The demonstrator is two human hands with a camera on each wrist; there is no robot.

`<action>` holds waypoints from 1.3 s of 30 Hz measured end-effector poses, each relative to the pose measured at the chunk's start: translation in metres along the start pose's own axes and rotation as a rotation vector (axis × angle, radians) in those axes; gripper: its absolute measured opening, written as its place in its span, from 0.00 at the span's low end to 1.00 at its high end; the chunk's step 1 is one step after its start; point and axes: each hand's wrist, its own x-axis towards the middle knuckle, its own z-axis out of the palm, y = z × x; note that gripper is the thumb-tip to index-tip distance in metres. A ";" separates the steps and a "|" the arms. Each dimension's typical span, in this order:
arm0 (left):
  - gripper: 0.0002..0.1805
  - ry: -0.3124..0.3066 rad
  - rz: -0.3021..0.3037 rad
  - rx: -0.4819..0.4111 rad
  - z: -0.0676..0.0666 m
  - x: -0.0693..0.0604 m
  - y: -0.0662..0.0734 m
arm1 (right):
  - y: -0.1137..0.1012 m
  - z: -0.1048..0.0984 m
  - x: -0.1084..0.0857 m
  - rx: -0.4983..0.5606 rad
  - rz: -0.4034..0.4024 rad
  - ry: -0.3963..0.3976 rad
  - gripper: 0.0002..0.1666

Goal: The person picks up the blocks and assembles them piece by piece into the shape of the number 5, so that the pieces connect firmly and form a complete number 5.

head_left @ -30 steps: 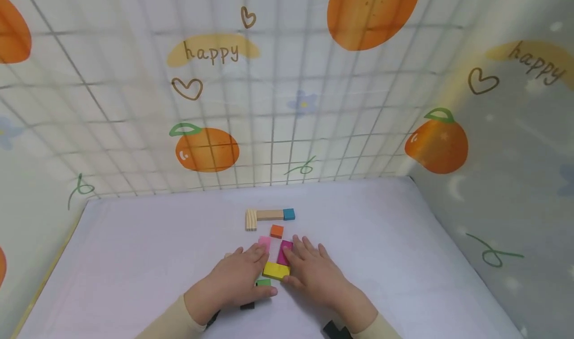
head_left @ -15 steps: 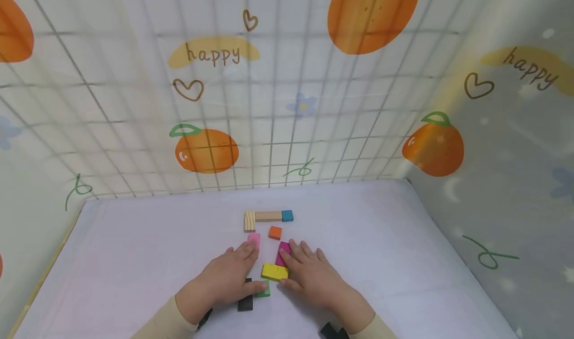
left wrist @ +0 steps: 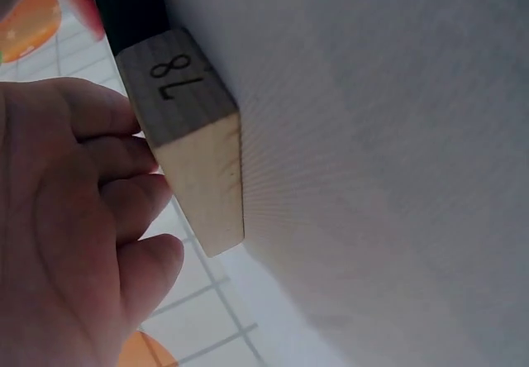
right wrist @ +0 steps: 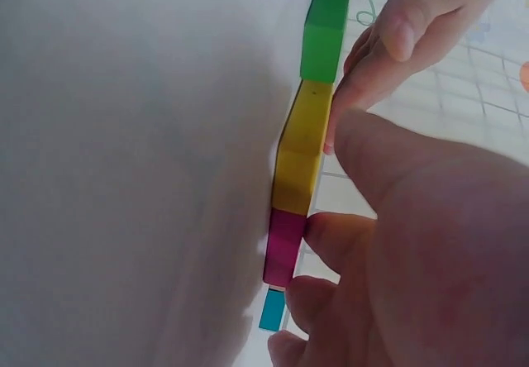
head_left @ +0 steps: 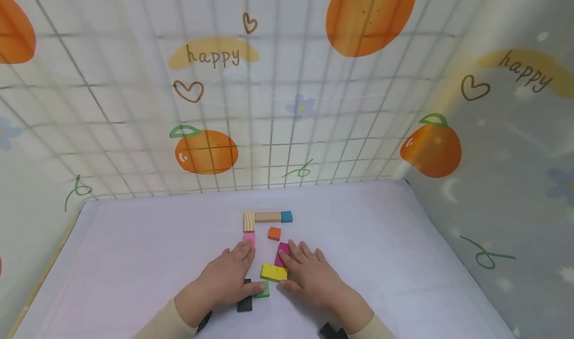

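Note:
My left hand (head_left: pixel 221 280) lies with fingers extended, fingertips on a pink block (head_left: pixel 249 236) below the end of a striped wooden block (head_left: pixel 248 222). Its thumb reaches over a black block (head_left: pixel 244 305) to a green block (head_left: pixel 265 292). My right hand (head_left: pixel 318 284) rests with spread fingers beside a magenta block (head_left: pixel 280 260), index finger touching it; its thumb is by a yellow block (head_left: pixel 272 272). In the left wrist view, a plain wooden block (left wrist: pixel 186 111) marked with digits stands by the left fingers; the head view hides it.
A tan block (head_left: pixel 267 217) and a blue block (head_left: pixel 286 217) continue the row from the striped block. An orange block (head_left: pixel 274 234) lies by itself inside the arrangement. White cloth (head_left: pixel 148 249) covers the table, with a printed curtain (head_left: pixel 269 124) over a wire grid behind.
My left hand has moved left, sliding the pink block from near the magenta one to beneath the striped block. More of the black and green blocks shows. My right hand has stayed nearly still.

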 end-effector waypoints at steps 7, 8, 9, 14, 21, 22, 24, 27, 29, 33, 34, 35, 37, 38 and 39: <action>0.55 0.000 0.003 -0.003 0.001 0.000 -0.001 | 0.000 0.000 0.001 0.005 0.016 -0.007 0.46; 0.56 -0.001 0.001 -0.004 0.001 0.000 -0.001 | 0.000 0.000 0.001 0.009 0.019 -0.010 0.46; 0.56 -0.002 -0.001 -0.006 0.001 0.000 -0.001 | 0.000 0.000 0.001 0.010 0.020 -0.011 0.46; 0.56 -0.009 -0.007 -0.010 0.000 0.000 0.000 | -0.001 0.000 0.000 0.018 0.022 -0.014 0.46; 0.56 -0.001 -0.005 -0.006 0.000 0.000 0.000 | 0.000 0.000 0.000 0.015 0.015 -0.011 0.46; 0.56 0.002 -0.005 -0.005 0.000 0.000 0.000 | 0.000 0.000 0.000 0.016 0.015 -0.010 0.46; 0.56 0.007 -0.008 -0.002 0.000 0.001 0.000 | 0.000 0.000 0.000 0.018 0.015 -0.010 0.46; 0.56 0.014 -0.010 0.005 0.000 0.001 -0.001 | 0.000 0.000 0.001 0.017 0.012 -0.008 0.46; 0.56 0.018 -0.007 0.010 0.001 0.002 -0.001 | 0.000 0.000 0.001 0.011 0.011 -0.006 0.46; 0.57 0.017 0.003 0.015 0.002 0.003 -0.003 | 0.001 0.001 0.001 0.008 0.013 -0.004 0.46; 0.57 0.013 0.003 0.013 0.002 0.003 -0.003 | 0.001 0.001 0.001 0.009 0.014 -0.004 0.46; 0.57 0.008 0.003 0.011 0.002 0.004 -0.004 | 0.001 0.001 0.001 0.011 0.015 -0.004 0.46; 0.57 0.000 0.003 0.003 0.001 0.004 -0.005 | 0.001 0.002 0.001 0.013 0.017 -0.005 0.46; 0.57 -0.003 0.005 0.001 0.001 0.004 -0.005 | 0.001 0.002 0.001 0.012 0.018 -0.006 0.46; 0.57 -0.006 0.007 -0.003 0.001 0.004 -0.005 | 0.001 0.003 0.001 0.014 0.019 -0.007 0.46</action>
